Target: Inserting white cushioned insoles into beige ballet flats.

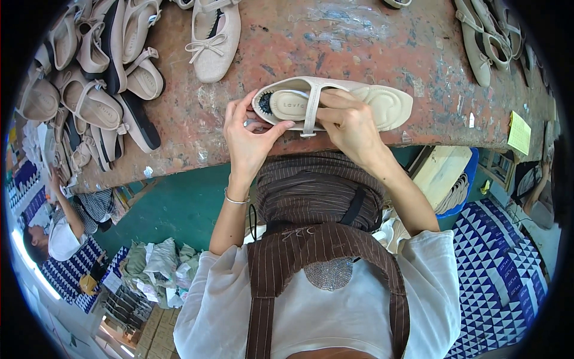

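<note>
A beige strapped flat shoe (341, 82) lies sideways before me near the table's front edge, its heel to the left. A pale printed insole (292, 105) shows in its heel, under the strap. My left hand (248, 134) closes round the heel, thumb on the near rim and fingers behind. My right hand (353, 125) reaches into the opening right of the strap with bent fingers; their tips are hidden. A padded, square-ended beige piece (388, 107) shows at the toe end beside that hand. Whether it joins the insole, I cannot tell.
Many beige shoes (92, 105) are heaped at the table's left. One bow-trimmed shoe (215, 54) lies farther back; more shoes (484, 42) are at the far right. A yellow paper (519, 133) sits on the right edge. A blue bin (469, 179) stands below. Another person (60, 233) is at left.
</note>
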`<state>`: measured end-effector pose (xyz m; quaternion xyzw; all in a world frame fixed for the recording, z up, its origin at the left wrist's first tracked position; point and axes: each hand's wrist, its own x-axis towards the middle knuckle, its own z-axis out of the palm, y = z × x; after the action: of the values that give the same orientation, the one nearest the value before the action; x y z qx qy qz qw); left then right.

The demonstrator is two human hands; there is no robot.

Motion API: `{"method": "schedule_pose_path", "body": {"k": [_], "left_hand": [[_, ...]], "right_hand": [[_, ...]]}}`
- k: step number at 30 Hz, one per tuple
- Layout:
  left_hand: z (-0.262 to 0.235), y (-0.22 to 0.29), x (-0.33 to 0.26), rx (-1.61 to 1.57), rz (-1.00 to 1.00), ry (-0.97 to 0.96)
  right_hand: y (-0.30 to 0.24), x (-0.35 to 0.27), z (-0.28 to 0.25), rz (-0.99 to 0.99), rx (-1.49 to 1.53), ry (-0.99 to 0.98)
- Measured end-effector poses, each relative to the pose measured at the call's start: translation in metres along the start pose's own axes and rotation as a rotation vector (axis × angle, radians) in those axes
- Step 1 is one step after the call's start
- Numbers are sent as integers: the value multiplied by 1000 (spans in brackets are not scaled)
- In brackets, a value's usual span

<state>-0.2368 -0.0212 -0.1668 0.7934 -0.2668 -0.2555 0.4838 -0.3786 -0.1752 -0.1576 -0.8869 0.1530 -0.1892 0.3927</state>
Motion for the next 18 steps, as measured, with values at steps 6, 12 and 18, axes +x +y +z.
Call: {"method": "schedule_pose_path", "body": {"k": [6, 12, 18], "left_hand": [[3, -2, 10, -22, -39, 61], [7, -18, 21, -127, -129, 76], [4, -13, 30, -217, -241, 82]], "right_hand": [[-5, 13, 21, 36, 54, 10], [-3, 6, 35, 69, -30, -11], [-10, 6, 34, -180, -236, -229]]}}
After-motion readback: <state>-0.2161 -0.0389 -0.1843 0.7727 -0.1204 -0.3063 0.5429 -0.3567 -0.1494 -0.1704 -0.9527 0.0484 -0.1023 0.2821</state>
